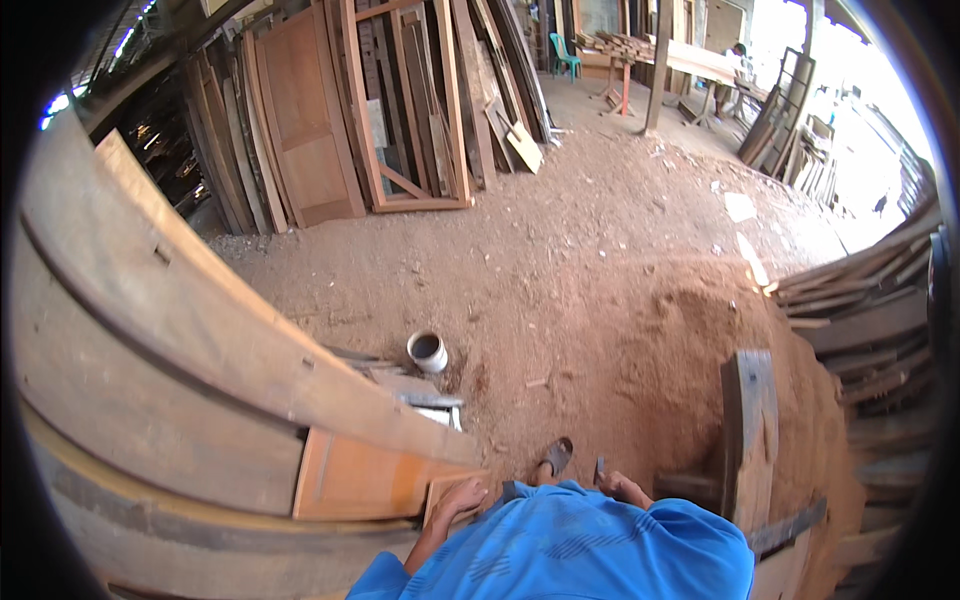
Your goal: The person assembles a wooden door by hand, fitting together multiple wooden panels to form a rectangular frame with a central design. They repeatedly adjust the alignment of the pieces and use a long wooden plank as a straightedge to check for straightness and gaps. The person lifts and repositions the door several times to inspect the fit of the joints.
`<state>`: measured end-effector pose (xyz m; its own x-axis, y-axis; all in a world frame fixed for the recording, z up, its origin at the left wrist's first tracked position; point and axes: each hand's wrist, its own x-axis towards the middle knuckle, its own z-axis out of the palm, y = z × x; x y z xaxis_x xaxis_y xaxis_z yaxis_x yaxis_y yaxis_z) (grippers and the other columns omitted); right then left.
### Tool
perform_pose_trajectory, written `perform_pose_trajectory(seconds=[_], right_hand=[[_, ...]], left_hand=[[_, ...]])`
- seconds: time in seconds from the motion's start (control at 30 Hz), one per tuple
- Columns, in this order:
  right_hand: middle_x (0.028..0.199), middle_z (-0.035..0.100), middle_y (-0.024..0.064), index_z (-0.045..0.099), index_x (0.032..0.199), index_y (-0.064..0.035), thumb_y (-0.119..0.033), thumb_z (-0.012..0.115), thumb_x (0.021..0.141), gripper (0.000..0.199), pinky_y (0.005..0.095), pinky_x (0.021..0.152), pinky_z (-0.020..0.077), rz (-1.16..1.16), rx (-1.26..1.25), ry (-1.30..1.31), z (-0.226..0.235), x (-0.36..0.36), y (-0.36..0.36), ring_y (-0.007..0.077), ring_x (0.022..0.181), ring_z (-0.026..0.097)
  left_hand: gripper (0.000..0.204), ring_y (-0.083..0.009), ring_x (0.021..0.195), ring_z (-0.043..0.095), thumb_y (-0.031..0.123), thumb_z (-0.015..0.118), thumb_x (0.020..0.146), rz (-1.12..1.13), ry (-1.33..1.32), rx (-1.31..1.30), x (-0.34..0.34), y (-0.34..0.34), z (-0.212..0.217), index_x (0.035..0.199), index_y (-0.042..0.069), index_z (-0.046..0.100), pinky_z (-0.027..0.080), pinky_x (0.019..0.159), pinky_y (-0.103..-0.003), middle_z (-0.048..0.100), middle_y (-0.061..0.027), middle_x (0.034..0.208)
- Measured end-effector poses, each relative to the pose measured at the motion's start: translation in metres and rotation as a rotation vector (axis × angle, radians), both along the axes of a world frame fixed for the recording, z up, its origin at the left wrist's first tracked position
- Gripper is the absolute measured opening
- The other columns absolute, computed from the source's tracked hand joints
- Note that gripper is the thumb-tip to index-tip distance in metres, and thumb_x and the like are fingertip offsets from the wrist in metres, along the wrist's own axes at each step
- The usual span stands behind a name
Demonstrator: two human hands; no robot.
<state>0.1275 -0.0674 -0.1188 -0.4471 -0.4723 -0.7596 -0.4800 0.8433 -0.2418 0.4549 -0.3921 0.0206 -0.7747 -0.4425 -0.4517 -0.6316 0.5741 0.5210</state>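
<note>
My left hand [462, 496], its fingers curled, is at the edge of a small light-wood piece [436, 490] beside an orange-brown wooden panel [365, 476]. What it holds, if anything, is hidden. The panel lies on long wide planks [180, 420] at my left. My right hand [624, 489] is closed at the right of my body, around a small tool with a narrow dark-grey end [599, 467] pointing forward. Its handle is hidden in the fingers, so its kind is unclear. My blue shirt covers the lower middle.
A white bucket [427, 351] with dark contents stands on the sawdust-strewn ground ahead. At the right, a thick upright timber [748, 435] rises beside stacked boards [880, 340]. Doors [310, 120] and frames lean at the back left. A person [738, 52] is far off near a workbench.
</note>
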Motion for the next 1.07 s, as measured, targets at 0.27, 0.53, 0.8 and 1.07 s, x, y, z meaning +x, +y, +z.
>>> perform_pose_trajectory(seconds=[0.27, 0.53, 0.8, 1.07], right_hand=[[0.117, 0.065, 0.0217, 0.063, 0.117, -0.0043, -0.019, 0.053, 0.08, 0.041, 0.0477, 0.086, 0.0519, 0.068, -0.099, -0.02, 0.188, -0.183, -0.201, 0.0367, 0.106, 0.065], [0.07, 0.063, 0.011, 0.062, 0.095, -0.0005, -0.02, 0.054, 0.081, 0.025, 0.0381, 0.05, 0.0498, -0.499, -0.414, -0.277, 0.165, -0.296, -0.291, 0.022, 0.062, 0.064], [0.076, 0.066, 0.0146, 0.069, 0.081, -0.0069, -0.028, 0.067, 0.082, 0.021, 0.0442, 0.058, 0.0468, -0.912, 0.062, -0.127, 0.005, -0.335, -0.234, 0.025, 0.07, 0.064], [0.054, 0.05, 0.0129, 0.045, 0.056, -0.0039, -0.007, 0.067, 0.08, 0.033, 0.0409, 0.085, 0.0484, -1.4, -0.453, -0.239, -0.062, -0.354, -0.197, 0.0225, 0.047, 0.047]], left_hand=[[0.024, -0.0166, 0.064, 0.063, 0.029, 0.053, 0.095, 0.949, 0.099, 0.849, -0.083, -0.093, -0.092, 0.099, 0.005, 0.059, 0.049, 0.051, -0.032, 0.062, -0.0085, 0.079], [0.024, -0.016, 0.06, 0.061, 0.027, 0.056, 0.093, 0.624, -0.231, 0.781, -0.251, -0.23, -0.095, 0.104, 0.005, 0.06, 0.048, 0.05, -0.031, 0.063, -0.0072, 0.078], [0.026, -0.0154, 0.056, 0.059, 0.024, 0.058, 0.091, 0.229, -0.375, 0.678, -0.464, -0.404, -0.109, 0.109, 0.005, 0.061, 0.047, 0.049, -0.03, 0.064, -0.0058, 0.077], [0.025, -0.0161, 0.057, 0.061, 0.025, 0.056, 0.094, 0.301, -0.188, 0.305, -0.754, -0.59, -0.059, 0.113, 0.008, 0.059, 0.044, 0.045, -0.028, 0.066, -0.006, 0.083]])
